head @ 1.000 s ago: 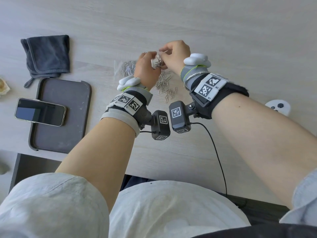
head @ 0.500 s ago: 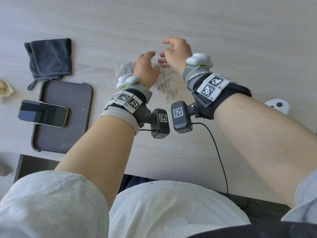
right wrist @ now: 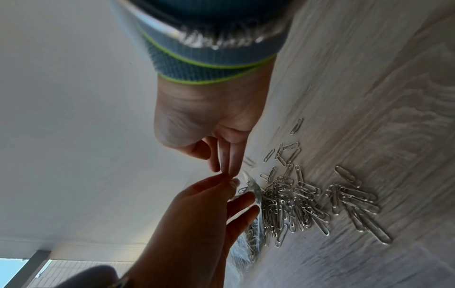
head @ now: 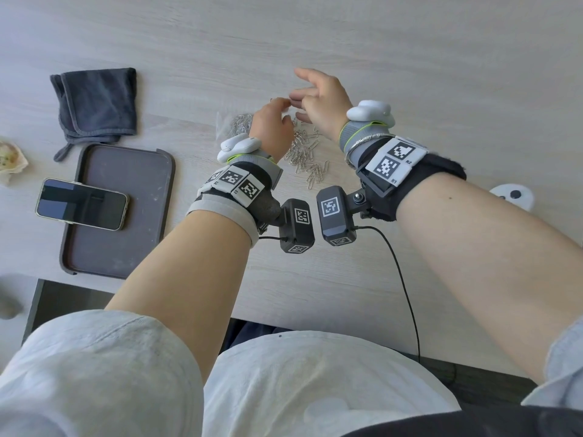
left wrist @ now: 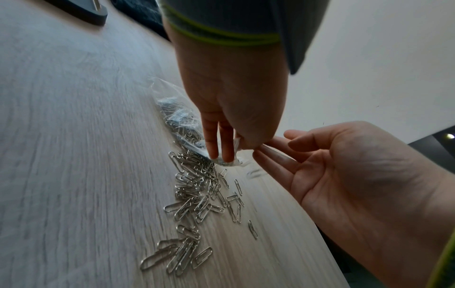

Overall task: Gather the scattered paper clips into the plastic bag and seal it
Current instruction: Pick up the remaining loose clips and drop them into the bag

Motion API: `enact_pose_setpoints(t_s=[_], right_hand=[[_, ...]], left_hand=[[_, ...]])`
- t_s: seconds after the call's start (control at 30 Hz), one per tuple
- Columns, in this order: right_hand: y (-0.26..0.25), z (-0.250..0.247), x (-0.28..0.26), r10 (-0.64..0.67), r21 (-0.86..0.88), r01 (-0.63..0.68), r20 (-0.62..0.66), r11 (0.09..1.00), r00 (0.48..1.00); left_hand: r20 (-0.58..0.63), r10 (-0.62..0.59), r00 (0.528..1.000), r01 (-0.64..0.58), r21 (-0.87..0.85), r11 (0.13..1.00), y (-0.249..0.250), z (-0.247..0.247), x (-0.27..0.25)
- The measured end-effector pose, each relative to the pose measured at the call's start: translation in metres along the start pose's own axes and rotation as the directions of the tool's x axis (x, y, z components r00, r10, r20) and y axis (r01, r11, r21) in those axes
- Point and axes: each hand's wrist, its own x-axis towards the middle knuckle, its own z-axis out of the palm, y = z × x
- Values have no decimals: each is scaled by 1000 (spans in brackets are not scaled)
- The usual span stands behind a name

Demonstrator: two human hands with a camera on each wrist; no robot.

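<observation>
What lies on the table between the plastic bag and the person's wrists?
A loose pile of paper clips stretches from the mouth of the plastic bag toward the wrists, seen in the head view and both wrist views.

A home or office desk — pale wood tabletop (head: pixel 410 74), phone (head: pixel 82 204), tray (head: pixel 126 216), folded cloth (head: pixel 97 102).

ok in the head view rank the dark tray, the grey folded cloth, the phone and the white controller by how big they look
Largest to smallest as they look in the head view:
1. dark rectangular tray
2. grey folded cloth
3. black smartphone, lying on the tray
4. white controller, though the right forearm hides part of it, so its full size is unsure
</observation>
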Motion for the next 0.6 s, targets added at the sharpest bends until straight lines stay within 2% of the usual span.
enact_pose_setpoints(t_s=[0.07, 0.13, 0.2, 0.27, 0.37, 0.47, 0.53, 0.6], right_hand=[[2, -1, 0, 1, 79, -1, 1, 997, 1000], [6, -3, -1, -40, 95, 48, -89, 994, 995], [12, -8, 1, -101, -3, 103, -220, 995, 970], [25, -13, 4, -121, -135, 88, -261, 987, 958], [53, -13, 11, -62, -323, -4, -194, 946, 979], [77, -4, 17, -55, -447, -21, -157, 895, 986], [85, 1, 19, -36, -475, -33, -135, 880, 990], [86, 7, 24, -25, -511, -18, -78, 859, 997]], left_hand=[[-18, 2, 1000, -1, 20, 1000, 0, 0, 0], [-80, -1, 997, 5, 58, 998, -1, -3, 0], [-172, -16, 985, 29, 70, 997, -3, -10, 0], [-268, -21, 963, 37, 55, 998, -7, -19, 0], [-415, 46, 909, -49, 2, 999, -16, -33, 2], [-527, 78, 846, -116, -38, 993, -24, -45, 7], [-515, 95, 852, -109, 3, 994, -29, -47, 8], [-456, 71, 887, -52, 54, 997, -37, -43, 9]])
